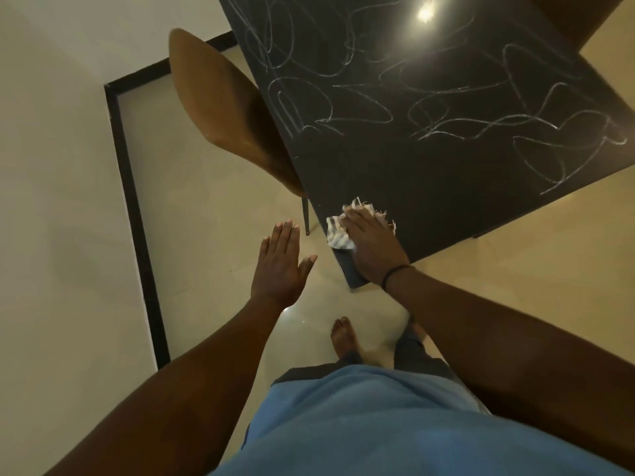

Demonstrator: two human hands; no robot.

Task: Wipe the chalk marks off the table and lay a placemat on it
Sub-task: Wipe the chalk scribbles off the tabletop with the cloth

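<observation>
A dark table [395, 173] fills the upper right, covered with white chalk scribbles [446, 97] over most of its far surface. The strip near its closest corner looks free of marks. My right hand [372, 249] lies flat, fingers straight, pressing a frayed striped cloth [338, 233] onto the table at that near corner. My left hand [280, 266] hovers over the floor left of the corner, palm down, fingers straight, holding nothing. No placemat is visible.
A brown chair [220, 108] is tucked against the table's left side. Another brown chair back [577, 18] shows at the top right. A white wall with a black skirting [137, 214] runs along the left. My bare foot [345, 341] stands on the glossy tiled floor.
</observation>
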